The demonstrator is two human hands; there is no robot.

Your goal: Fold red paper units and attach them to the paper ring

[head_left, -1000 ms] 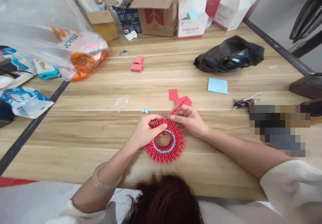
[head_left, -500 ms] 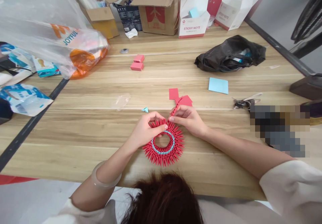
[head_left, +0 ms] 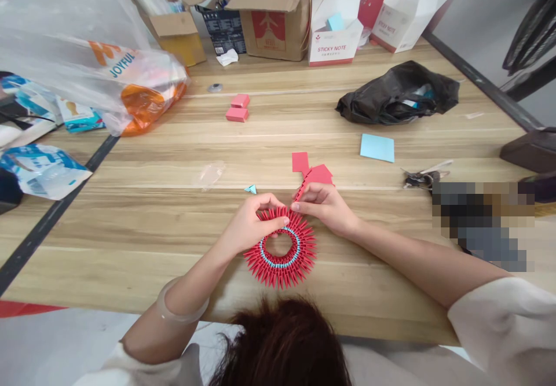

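Note:
A round ring of folded red paper pieces (head_left: 281, 276), with a light-blue band around its inner hole, lies low over the table near its front edge. My left hand (head_left: 254, 221) is closed on the ring's far left rim, thumb on top and fingers behind. At the far side of the ring my right hand (head_left: 325, 206) pinches a thin strip of linked red paper pieces (head_left: 303, 186) that slants up and away from the ring. Red paper squares (head_left: 300, 162) lie just behind the strip. A small light-blue folded paper piece (head_left: 251, 189) sits beyond my left hand.
Two red paper stacks (head_left: 237, 114) and a light-blue sticky-note pad (head_left: 377, 147) lie farther back. A black plastic bag (head_left: 397, 94) is at the right, a JOYFUL plastic bag (head_left: 152, 99) at the left. Cardboard boxes (head_left: 278, 33) line the wall.
The ring has shifted very slightly to the left and tilted a little. The strip's upper end leans slightly lower and more to the left. Both hands keep nearly the same places.

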